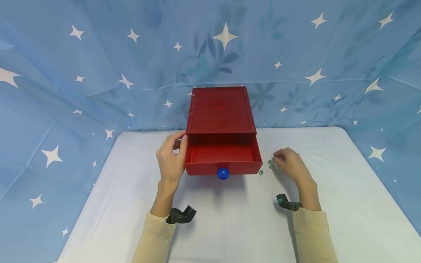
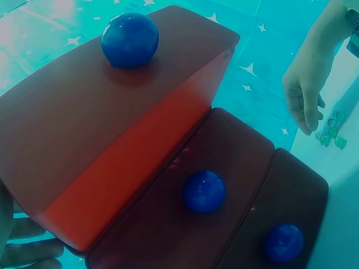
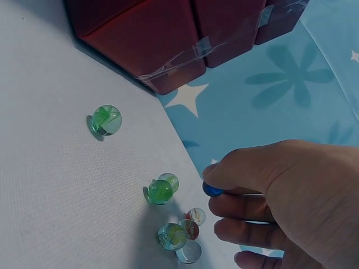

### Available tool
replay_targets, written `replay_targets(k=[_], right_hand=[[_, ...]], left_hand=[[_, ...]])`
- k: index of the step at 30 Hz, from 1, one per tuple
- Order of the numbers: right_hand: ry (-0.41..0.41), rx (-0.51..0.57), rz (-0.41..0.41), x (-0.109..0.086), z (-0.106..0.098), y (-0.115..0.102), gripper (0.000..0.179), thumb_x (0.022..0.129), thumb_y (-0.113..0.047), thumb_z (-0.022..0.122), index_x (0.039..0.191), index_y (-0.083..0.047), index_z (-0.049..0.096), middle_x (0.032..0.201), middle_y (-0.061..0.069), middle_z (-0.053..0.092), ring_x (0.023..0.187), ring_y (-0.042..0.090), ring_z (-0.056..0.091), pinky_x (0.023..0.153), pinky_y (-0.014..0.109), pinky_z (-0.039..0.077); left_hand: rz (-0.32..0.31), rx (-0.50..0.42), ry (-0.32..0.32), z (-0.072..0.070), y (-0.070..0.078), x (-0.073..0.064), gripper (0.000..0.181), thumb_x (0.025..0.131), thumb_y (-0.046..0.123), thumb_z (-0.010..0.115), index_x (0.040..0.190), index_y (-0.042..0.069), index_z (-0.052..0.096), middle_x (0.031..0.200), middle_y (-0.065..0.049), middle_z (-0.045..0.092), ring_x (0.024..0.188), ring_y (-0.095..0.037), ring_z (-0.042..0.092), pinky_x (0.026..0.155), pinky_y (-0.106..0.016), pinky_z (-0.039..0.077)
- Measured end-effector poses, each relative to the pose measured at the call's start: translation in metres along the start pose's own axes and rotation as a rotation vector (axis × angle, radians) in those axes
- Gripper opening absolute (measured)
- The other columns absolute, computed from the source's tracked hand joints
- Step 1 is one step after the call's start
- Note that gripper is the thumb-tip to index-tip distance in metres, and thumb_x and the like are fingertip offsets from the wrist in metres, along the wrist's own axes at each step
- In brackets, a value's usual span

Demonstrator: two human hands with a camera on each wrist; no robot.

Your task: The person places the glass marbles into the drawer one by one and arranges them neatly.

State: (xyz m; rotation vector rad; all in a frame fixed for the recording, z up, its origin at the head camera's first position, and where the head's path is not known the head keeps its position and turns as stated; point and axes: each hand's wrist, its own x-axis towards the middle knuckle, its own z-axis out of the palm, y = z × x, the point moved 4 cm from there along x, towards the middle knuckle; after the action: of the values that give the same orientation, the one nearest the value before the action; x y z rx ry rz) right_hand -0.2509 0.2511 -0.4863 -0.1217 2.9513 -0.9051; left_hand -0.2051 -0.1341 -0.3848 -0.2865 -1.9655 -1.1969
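A red drawer cabinet (image 1: 219, 109) has its top drawer (image 1: 223, 168) pulled out, its inside showing bare. My left hand (image 1: 172, 155) touches the cabinet's left side with thumb and fingertips. Some of its fingers (image 2: 33, 246) show beside the drawer in the left wrist view. To the right, my right hand (image 1: 291, 164) is above the table near several glass marbles. Between thumb and index finger it pinches a small blue marble (image 3: 212, 189), as the right wrist view shows. Below lie a green marble (image 3: 106, 120), a red-streaked marble (image 3: 190, 229) and a clear marble (image 3: 189, 251).
Blue knobs, such as the top drawer's knob (image 2: 130, 40), stick out from three drawer fronts. Clear tape (image 3: 179, 60) runs along the cabinet's side. The white table (image 1: 217, 226) ends just behind the cabinet, against a blue star-patterned cloth (image 1: 138, 65).
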Motion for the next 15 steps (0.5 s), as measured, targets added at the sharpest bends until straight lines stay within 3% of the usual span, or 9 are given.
replay_targets(k=[15], right_hand=[[-0.031,0.021,0.01,-0.0003,0.0009,-0.0022,0.03,0.098,-0.016,0.059,0.118,0.005,0.064,0.108,0.023,0.064,0.096,0.033,0.061,0.087,0.051,0.057]], left_hand=[[0.008,-0.012,0.014,0.0004,-0.0002,0.0004,0.02,0.096,0.012,0.067,0.113,0.005,0.074,0.104,-0.012,0.076,0.075,-0.024,0.072,0.076,-0.011,0.056]])
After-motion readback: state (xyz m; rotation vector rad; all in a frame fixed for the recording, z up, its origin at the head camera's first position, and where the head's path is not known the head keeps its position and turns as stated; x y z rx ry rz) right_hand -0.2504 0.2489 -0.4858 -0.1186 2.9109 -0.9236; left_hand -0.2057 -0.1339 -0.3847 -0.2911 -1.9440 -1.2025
